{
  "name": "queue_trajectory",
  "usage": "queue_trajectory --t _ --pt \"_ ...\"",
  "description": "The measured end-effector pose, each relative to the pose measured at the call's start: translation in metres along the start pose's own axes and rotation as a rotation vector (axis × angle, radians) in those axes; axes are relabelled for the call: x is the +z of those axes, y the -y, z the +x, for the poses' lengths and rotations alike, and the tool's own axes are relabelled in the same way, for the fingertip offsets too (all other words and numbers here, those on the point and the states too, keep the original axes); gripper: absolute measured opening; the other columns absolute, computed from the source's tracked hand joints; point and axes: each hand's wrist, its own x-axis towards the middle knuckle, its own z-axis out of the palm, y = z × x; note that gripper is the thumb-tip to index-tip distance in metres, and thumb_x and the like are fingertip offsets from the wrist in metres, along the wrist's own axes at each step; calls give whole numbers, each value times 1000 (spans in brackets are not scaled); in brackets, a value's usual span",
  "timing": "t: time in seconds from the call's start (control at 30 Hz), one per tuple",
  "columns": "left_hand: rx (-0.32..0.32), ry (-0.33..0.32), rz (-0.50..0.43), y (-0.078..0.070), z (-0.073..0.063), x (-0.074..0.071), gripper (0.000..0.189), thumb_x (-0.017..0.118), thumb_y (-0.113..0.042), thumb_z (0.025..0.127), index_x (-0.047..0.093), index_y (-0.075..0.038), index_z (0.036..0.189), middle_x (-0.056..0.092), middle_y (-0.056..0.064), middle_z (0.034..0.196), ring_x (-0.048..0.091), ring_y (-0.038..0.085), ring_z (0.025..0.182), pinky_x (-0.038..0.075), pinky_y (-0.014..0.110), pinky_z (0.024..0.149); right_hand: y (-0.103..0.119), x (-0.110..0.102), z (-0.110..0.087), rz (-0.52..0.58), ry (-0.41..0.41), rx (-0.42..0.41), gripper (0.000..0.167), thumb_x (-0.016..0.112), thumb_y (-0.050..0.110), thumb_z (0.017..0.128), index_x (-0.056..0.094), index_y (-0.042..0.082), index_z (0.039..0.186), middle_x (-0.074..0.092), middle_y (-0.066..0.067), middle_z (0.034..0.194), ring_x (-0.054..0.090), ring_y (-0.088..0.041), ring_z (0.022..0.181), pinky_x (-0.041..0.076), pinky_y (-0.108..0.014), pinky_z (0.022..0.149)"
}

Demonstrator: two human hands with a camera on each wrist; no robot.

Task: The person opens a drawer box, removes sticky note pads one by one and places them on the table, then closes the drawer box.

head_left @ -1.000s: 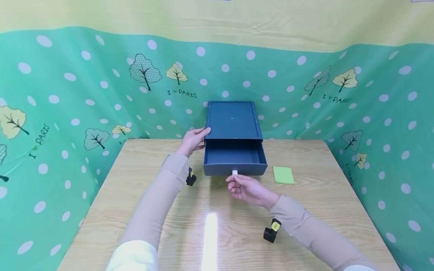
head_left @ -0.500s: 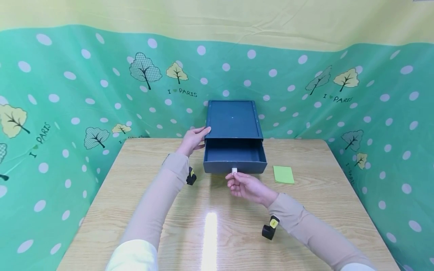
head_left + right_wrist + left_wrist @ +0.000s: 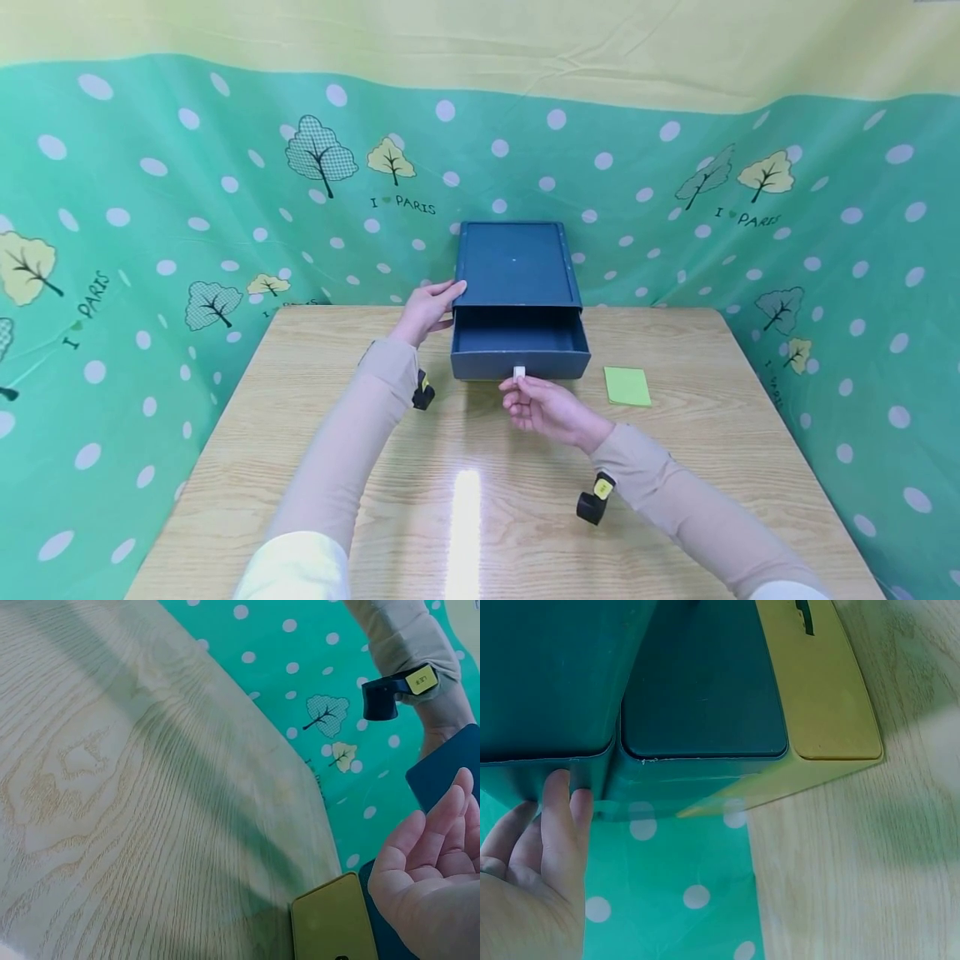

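Observation:
A dark blue drawer cabinet [image 3: 517, 262] stands at the table's back, its top drawer [image 3: 480, 365] pulled part way out and hollow inside. Below it in the left wrist view are a blue drawer [image 3: 705, 682] and a yellow one [image 3: 832, 690]. My left hand [image 3: 427, 312] rests against the cabinet's left side near the front corner, fingers fairly straight. With thumb and fingers, my right hand [image 3: 551, 410] pinches the small white pull tab [image 3: 519, 372] on the top drawer's front. In the right wrist view my fingers [image 3: 442, 832] overlap the drawer front; the tab is hidden there.
A light green sticky-note pad [image 3: 627, 387] lies on the wooden table [image 3: 375, 517], right of the cabinet. Polka-dot cloth [image 3: 225, 183] hangs close behind the cabinet and along both sides. Black wrist cameras [image 3: 596, 500] stick out from both wrists.
The top drawer has slid a little inward, toward the cabinet, with my right hand following it forward. My left hand has stayed at the cabinet's side.

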Motion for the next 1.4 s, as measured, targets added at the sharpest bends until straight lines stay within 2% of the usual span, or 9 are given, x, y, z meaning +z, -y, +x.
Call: queue_trajectory --t 0.37,0.6,0.7,0.83,0.97,1.4 --pt "-1 1 -10 -1 -1 1 60 63 -42 89 46 -19 142 39 6 149 47 27 128 44 45 104 -1 -4 6 -17 0 -19 30 30 25 105 59 18 103 62 5 86 55 -7 78 49 -20 77" --pt "3 -1 -12 0 0 1 60 64 -43 89 47 -19 141 40 6 149 48 27 128 43 46 105 -4 -11 11 -14 81 -73 25 37 30 104 60 19 104 64 6 87 58 -5 78 49 -20 75" --pt "5 3 -10 0 0 1 60 64 -43 89 46 -20 141 40 6 149 48 27 128 44 45 104 -3 -10 12 -26 43 -64 25 37 29 104 60 18 104 64 6 86 58 -6 78 48 -20 75" --pt "4 2 -4 0 0 1 60 64 -44 88 47 -21 141 41 5 148 48 26 127 46 43 103 1 -4 11 -36 -68 -20 28 33 25 105 60 15 103 62 5 84 56 -7 76 48 -20 76" --pt "0 -2 7 0 0 0 60 63 -45 88 47 -22 141 40 4 148 48 26 126 48 42 101 4 -1 13 -24 -125 -2 31 32 23 105 61 14 101 61 4 82 54 -8 75 47 -21 75" --pt "6 0 24 0 0 -1 61 63 -46 88 46 -22 141 39 3 148 46 26 127 47 42 102 10 8 20 42 -221 -15 35 31 20 105 64 13 93 61 5 76 53 -7 71 43 -22 72"
